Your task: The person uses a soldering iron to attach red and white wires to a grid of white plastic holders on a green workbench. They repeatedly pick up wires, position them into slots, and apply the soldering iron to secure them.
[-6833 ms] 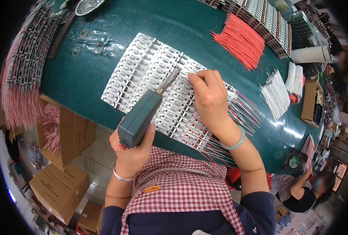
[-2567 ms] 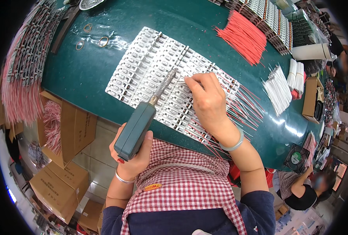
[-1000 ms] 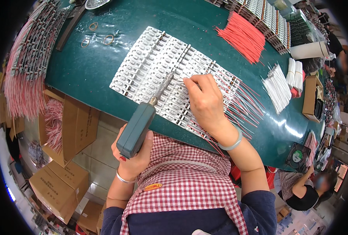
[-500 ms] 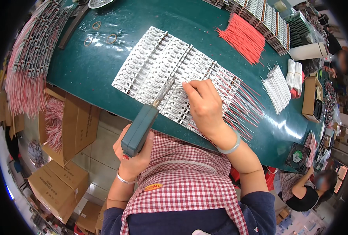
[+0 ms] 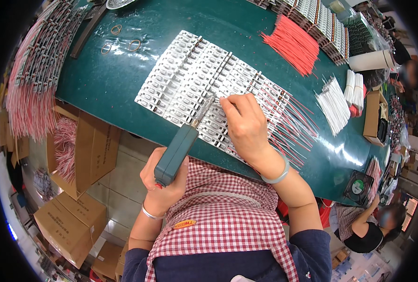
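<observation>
My left hand [image 5: 165, 181] is wrapped round a dark green soldering gun [image 5: 177, 152], whose metal barrel slants up over a panel of white circuit boards [image 5: 171, 77]. The tip end of the gun is close beside the fingertips of my right hand [image 5: 246, 120]. Thumb and forefinger of that hand are pinched together just above the panel; what they hold is too small to make out. Red and white wires [image 5: 291, 124] fan out from the panel's right part, partly behind my right hand and wrist.
Loose red wires [image 5: 291, 46] and white wires [image 5: 332, 107] lie to the right. Stacked panels [image 5: 319, 26] stand at the far right, wired strips [image 5: 37, 80] at the left edge. Rubber bands [image 5: 134, 45] lie far left. Cardboard boxes [image 5: 72, 223] stand below; a co-worker [image 5: 366, 223] sits at right.
The soldering gun in my left hand has shifted right and slightly away from me, its tip nearer my right fingertips. My right hand has barely moved.
</observation>
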`<control>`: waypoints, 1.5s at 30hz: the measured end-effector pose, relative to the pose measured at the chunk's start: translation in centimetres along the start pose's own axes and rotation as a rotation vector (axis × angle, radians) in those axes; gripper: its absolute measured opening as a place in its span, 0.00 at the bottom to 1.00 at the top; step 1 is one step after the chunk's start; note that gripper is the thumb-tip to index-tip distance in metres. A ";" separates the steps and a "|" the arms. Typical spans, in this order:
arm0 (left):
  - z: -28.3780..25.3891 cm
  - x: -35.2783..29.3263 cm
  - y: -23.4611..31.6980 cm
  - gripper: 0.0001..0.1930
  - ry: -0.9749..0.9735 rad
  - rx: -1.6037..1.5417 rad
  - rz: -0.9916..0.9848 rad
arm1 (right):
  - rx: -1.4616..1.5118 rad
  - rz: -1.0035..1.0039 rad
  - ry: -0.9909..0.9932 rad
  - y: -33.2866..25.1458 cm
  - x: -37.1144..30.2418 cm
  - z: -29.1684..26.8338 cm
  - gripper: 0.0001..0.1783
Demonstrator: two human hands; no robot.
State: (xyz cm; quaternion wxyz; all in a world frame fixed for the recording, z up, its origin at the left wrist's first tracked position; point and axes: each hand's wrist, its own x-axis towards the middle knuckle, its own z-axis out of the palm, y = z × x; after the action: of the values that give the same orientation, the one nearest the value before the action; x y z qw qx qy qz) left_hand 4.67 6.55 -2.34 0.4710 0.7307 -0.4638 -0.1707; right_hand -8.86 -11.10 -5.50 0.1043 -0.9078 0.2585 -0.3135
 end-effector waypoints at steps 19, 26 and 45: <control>-0.9 -1.1 0.0 0.14 0.002 -0.022 -0.007 | 0.032 0.032 -0.002 -0.4 -0.4 -0.8 0.17; -0.9 -1.4 -0.2 0.14 0.003 -0.036 -0.027 | 0.031 0.017 -0.004 -0.5 -0.6 -0.5 0.17; -0.6 -1.2 -0.3 0.09 -0.013 0.013 0.004 | -0.014 -0.011 -0.031 -0.6 -0.4 -0.2 0.15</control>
State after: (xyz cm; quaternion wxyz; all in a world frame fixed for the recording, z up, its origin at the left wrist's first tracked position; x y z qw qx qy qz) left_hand 4.65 7.89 -2.50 0.4636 0.7317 -0.4693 -0.1716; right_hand -9.00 -10.35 -5.35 0.1001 -0.9147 0.2540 -0.2979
